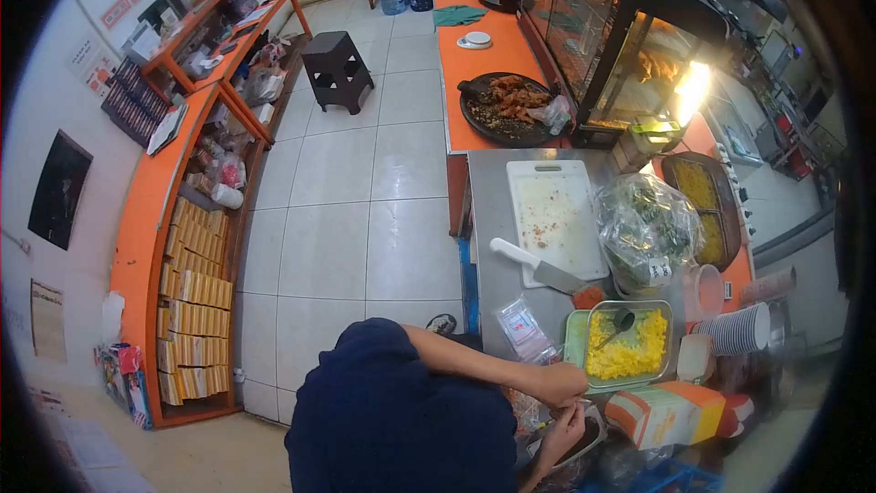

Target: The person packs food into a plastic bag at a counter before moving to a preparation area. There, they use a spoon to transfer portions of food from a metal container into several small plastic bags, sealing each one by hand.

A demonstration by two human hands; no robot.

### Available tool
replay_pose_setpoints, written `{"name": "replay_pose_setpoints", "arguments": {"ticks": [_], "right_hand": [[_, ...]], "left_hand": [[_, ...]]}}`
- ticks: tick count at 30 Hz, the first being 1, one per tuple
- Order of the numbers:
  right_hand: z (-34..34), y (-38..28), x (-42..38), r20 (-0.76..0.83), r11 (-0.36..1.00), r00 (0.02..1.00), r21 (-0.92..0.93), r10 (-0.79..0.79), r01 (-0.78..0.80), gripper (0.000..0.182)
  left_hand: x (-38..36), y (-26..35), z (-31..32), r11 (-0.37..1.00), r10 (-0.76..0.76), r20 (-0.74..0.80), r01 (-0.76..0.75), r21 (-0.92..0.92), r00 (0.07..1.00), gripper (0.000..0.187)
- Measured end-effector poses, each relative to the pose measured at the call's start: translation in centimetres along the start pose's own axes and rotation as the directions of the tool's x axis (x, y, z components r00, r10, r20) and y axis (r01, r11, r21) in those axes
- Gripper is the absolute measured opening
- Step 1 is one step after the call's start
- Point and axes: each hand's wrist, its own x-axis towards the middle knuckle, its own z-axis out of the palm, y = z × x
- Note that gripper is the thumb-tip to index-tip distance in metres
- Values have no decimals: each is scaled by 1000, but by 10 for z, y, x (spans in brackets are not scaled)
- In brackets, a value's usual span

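Observation:
My left hand is closed, its fingers bent down toward my right hand. Just below it, my right hand pinches at the same spot; whatever lies between the fingertips is too small to make out. Both hands are over a dark container at the counter's near edge, beside crumpled clear plastic with red marks. Close by on the right, a tray holds yellow rice with a black scoop in it. A stack of printed plastic packets lies above my left hand.
A white-handled knife lies across a white cutting board. Around them are a bag of greens, stacked cups, an orange-white box and a black dish of meat. A lit glass cabinet and black stool stand farther off.

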Motion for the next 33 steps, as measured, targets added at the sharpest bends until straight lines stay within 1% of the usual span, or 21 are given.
{"name": "replay_pose_setpoints", "arguments": {"ticks": [2,4,6,8,10,12,13,15,18,19,20,21,23,24,25,27,29,30,31,32,33], "right_hand": [[-1,-5,3,21,994,1000,-108,23,-21,33],[0,-21,3,29,996,1000,-95,-1,4,33],[1,-29,4,29,996,999,-80,-24,27,33],[0,-31,3,-31,986,990,-101,-135,131,31],[-3,-31,2,-67,988,989,-89,-131,125,30],[-6,-25,4,-103,990,986,-72,-129,122,30],[-10,-18,6,-132,981,976,-108,-175,161,30],[-11,-20,5,-163,969,961,-147,-222,199,31],[-7,-30,0,-187,955,951,-214,-245,205,29],[-4,-21,1,-142,945,944,-183,-297,270,27],[-5,-14,0,-106,931,931,-153,-350,333,25],[-4,-24,3,-140,930,924,-158,-355,333,25],[-5,-49,1,-143,950,941,-91,-308,297,24],[-4,-45,7,-212,956,933,-24,-292,294,23],[-8,-52,6,-247,955,924,-30,-293,294,23],[-15,-68,3,-172,921,916,-215,-362,324,21],[-18,-67,-1,-190,920,913,-233,-360,314,20],[-20,-63,-4,-181,916,914,-247,-364,316,19],[-22,-56,-4,-219,919,908,-255,-358,301,19],[-23,-46,-4,-291,909,887,-327,-358,259,18],[-25,-40,-7,-359,895,862,-394,-358,208,17]], "left_hand": [[-1,-1,-3,998,14,-47,-17,-57,999,18],[-4,1,-6,993,23,-96,-34,-114,995,18],[-5,5,-5,986,-3,-200,-30,-161,980,15],[1,6,3,987,11,-231,-48,-156,973,15],[4,10,4,987,25,-259,-65,-147,966,14],[7,15,0,962,79,-322,-157,-224,943,15],[9,16,-2,962,80,-322,-158,-223,943,15],[13,18,-6,966,85,-194,-128,-225,977,14],[20,16,-9,974,123,-137,-146,-174,983,12],[20,18,-14,971,138,-128,-160,-179,982,12],[19,19,-19,934,116,-162,-163,-317,980,11],[21,20,-26,882,98,-185,-171,-440,978,10],[23,20,-23,890,137,-154,-189,-414,979,12],[24,21,-30,883,135,-154,-189,-429,979,15],[25,23,-34,875,129,-150,-184,-448,980,18],[28,25,-40,830,206,-110,-233,-507,972,21],[29,26,-45,776,280,-63,-264,-573,958,25],[30,26,-48,814,297,16,-245,-527,955,25],[33,27,-49,849,312,92,-234,-473,946,26],[36,28,-45,842,337,115,-245,-480,934,26],[36,29,-39,885,295,65,-247,-394,953,25]]}}
